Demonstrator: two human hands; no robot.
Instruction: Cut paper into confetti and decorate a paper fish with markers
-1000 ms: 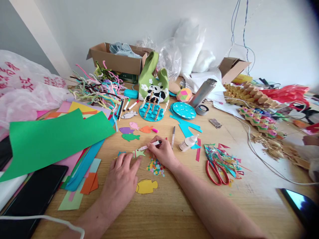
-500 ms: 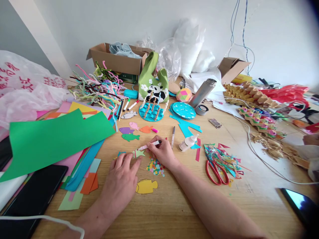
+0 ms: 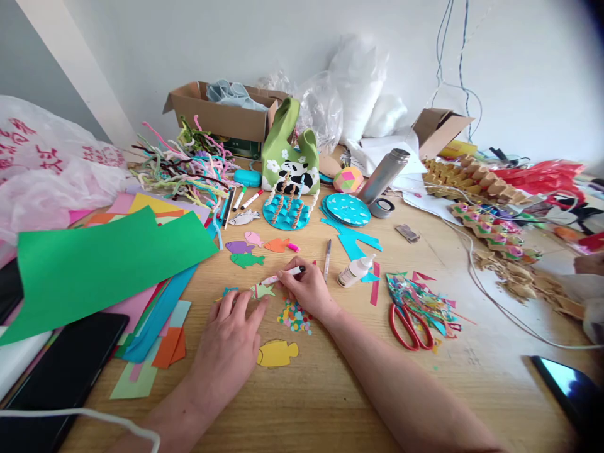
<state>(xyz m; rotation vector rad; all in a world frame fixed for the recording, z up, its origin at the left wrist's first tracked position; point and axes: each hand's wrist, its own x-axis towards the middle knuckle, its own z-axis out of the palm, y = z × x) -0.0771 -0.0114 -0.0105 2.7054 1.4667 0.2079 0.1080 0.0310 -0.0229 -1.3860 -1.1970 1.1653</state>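
Observation:
My right hand [image 3: 306,288] grips a white marker pen [image 3: 268,279], its tip on a light green paper fish [image 3: 263,291] marked with pink stripes. Spread over the table, my left hand [image 3: 231,333] presses its fingertips on the fish's left part and hides it. A blue paper piece [image 3: 229,291] peeks out behind those fingers. Small coloured paper dots [image 3: 295,316] lie beneath my right wrist. Nearer to me is a yellow paper fish [image 3: 278,353]. Beyond the hands rest purple, pink, green [image 3: 247,260] and orange paper fish, with a loose pink cap [image 3: 293,247] beside them.
Right of my hands stand a glue bottle [image 3: 356,270], red-handled scissors [image 3: 410,327] and paper scraps [image 3: 419,302]. Coloured sheets [image 3: 113,264] and a black tablet-like device [image 3: 66,377] cover the left. A steel flask [image 3: 384,176] leans behind. Part of another person's hand [image 3: 589,267] shows far right.
The marker tip has shifted very slightly left along the light green fish. My left hand stays in place.

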